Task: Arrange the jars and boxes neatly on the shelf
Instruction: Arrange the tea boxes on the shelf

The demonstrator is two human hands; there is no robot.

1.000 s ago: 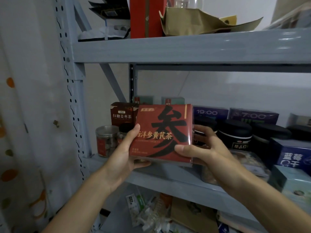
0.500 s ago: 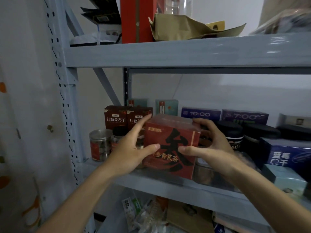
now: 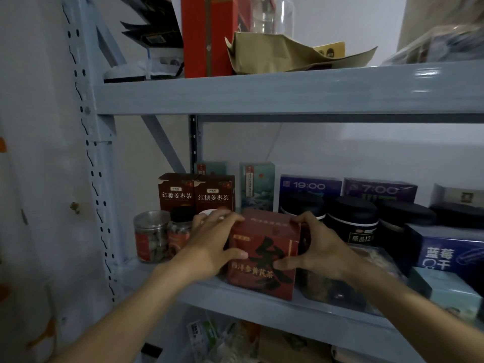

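I am holding a red cardboard tea box with a large black character on its front (image 3: 264, 260), and it is sitting upright on the front part of the grey metal shelf (image 3: 262, 307), its bottom edge near the shelf lip. My left hand (image 3: 213, 244) is gripping its left side, fingers curling over the top corner and thumb pressing on the front face. My right hand (image 3: 318, 247) is gripping the right side the same way, fingers over the top right corner and thumb lying across the lower front. Just left of my left hand two clear plastic jars with reddish labels (image 3: 162, 235) are standing side by side. Behind them two dark red boxes with white lettering (image 3: 196, 192) are standing together, with a pale green box (image 3: 258, 184) to their right. Behind my right hand black round tubs with dark lids (image 3: 351, 221) are lining up in front of blue boxes marked 19:00 and 7:00 (image 3: 310, 186). A blue box with white characters (image 3: 447, 250) is sitting at the far right.
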